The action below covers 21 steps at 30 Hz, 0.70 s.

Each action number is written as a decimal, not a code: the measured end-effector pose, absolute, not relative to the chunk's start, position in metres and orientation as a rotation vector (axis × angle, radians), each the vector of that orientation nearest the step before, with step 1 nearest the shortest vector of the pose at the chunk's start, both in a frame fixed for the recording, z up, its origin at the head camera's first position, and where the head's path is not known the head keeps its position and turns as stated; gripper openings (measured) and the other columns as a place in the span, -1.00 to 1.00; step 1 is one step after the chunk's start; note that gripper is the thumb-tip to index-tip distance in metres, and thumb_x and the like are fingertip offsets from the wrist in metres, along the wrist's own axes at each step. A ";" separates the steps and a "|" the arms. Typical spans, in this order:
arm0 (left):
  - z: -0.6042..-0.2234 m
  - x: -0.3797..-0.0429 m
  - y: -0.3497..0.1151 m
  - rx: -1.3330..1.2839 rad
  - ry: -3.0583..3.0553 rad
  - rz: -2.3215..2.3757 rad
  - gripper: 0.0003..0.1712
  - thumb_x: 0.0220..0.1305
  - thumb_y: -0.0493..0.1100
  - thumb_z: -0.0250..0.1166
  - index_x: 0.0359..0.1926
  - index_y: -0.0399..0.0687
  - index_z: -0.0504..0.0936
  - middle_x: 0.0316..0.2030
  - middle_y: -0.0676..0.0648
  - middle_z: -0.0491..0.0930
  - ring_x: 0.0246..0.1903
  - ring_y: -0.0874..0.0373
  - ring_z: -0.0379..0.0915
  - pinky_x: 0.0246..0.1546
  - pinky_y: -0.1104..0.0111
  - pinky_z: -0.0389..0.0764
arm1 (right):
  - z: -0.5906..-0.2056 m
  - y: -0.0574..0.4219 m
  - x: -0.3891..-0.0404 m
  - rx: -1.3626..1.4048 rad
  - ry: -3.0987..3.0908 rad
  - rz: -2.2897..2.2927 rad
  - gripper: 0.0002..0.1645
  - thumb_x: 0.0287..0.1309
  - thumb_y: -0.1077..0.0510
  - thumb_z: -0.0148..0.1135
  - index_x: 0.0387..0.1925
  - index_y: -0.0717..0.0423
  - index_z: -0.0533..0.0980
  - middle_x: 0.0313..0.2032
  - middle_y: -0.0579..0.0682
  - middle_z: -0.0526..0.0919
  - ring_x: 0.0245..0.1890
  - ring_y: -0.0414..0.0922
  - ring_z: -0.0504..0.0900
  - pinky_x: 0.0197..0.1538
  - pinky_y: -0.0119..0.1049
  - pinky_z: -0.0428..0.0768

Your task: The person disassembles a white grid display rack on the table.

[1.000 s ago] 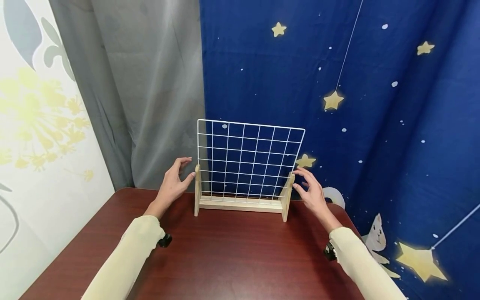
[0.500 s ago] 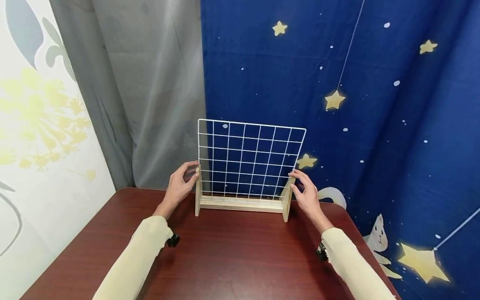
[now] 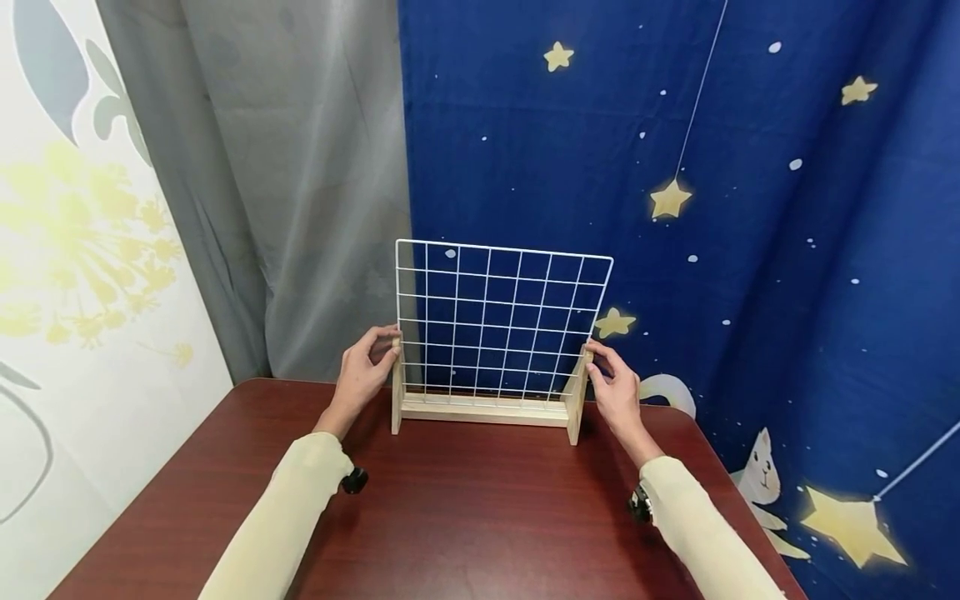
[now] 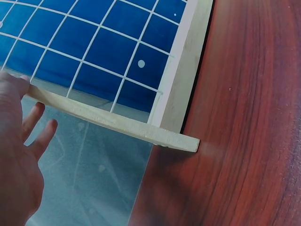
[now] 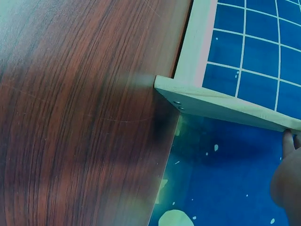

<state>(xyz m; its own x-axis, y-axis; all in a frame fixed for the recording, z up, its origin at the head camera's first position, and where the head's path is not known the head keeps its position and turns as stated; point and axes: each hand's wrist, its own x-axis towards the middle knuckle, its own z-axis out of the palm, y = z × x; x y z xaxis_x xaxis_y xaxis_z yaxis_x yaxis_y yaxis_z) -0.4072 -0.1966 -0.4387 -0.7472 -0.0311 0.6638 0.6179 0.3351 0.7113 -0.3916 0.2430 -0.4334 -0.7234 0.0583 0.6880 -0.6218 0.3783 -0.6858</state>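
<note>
A white wire grid panel (image 3: 502, 249) stands upright in a pale wooden stand (image 3: 483, 411) near the table's far edge. My left hand (image 3: 360, 377) grips the upper end of the stand's left side piece with thumb and fingers; the left wrist view has that hand (image 4: 16, 165) at the upper end of the wooden side piece (image 4: 113, 119). On the opposite side, my right hand (image 3: 618, 395) pinches the top of the right side piece (image 3: 574, 400). Only part of the right hand (image 5: 287, 181) enters the right wrist view, with a fingertip against the wood.
The dark red-brown wooden table (image 3: 480, 517) stretches in front of the stand. Behind it hang a grey curtain (image 3: 315, 183) and a blue curtain with yellow stars (image 3: 517, 125). A white patterned surface (image 3: 90, 417) is at the left.
Both hands have moved inward from beside the stand and taken hold of the tops of its side pieces. The stand and grid show almost no movement.
</note>
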 end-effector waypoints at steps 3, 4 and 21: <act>-0.446 -0.416 -0.199 -0.517 -2.029 -1.436 -0.70 0.44 -0.41 0.30 0.15 -0.33 0.61 0.31 -0.39 0.59 0.21 -0.31 0.64 -0.01 0.71 0.58 | -0.440 0.245 -0.397 0.470 -1.976 1.417 -0.59 0.36 0.50 0.24 0.21 0.34 0.60 0.31 0.31 0.63 0.22 0.33 0.66 0.01 -0.65 0.61; -0.447 -0.418 -0.200 -0.515 -2.037 -1.430 -0.70 0.45 -0.39 0.30 0.15 -0.30 0.61 0.30 -0.37 0.59 0.21 -0.28 0.65 -0.01 0.71 0.58 | -0.443 0.246 -0.401 0.464 -1.975 1.413 -0.59 0.36 0.49 0.25 0.20 0.33 0.61 0.30 0.30 0.64 0.23 0.33 0.67 0.01 -0.65 0.61; -0.440 -0.426 -0.206 -0.519 -2.193 -1.251 -0.85 0.46 -0.37 0.27 0.00 -0.19 0.56 0.23 -0.20 0.60 0.20 -0.13 0.65 0.01 0.04 0.78 | -0.452 0.257 -0.418 0.423 -2.063 1.283 -0.66 0.39 0.35 0.32 0.14 0.10 0.67 0.31 -0.01 0.69 0.25 0.07 0.71 0.01 -0.66 0.60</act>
<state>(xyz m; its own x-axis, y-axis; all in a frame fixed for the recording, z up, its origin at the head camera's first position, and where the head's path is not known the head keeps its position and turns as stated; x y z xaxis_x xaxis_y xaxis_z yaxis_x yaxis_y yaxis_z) -0.4258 -0.2056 -0.4400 -0.7700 0.0567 0.6355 0.5759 0.4904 0.6541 -0.4184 0.2567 -0.4521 -0.7276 0.0701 0.6825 -0.5811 0.4659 -0.6673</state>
